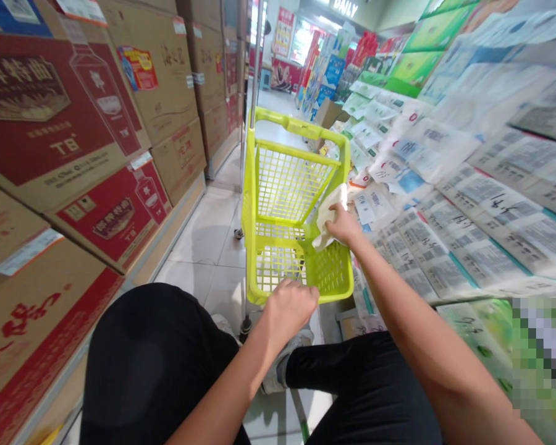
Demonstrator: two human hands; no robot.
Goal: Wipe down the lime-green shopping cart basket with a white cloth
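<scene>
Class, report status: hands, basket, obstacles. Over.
Left hand gripping near rim of yellow-green basket. Right hand holding white cloth at its right wall. Stacked packs close by, right.

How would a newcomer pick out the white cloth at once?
Find the lime-yellow basket cart standing in the aisle. At its right-hand wall, the right hand holds a crumpled white cloth. Unlike the printed packs stacked to the right, it looks plain and limp.
</scene>
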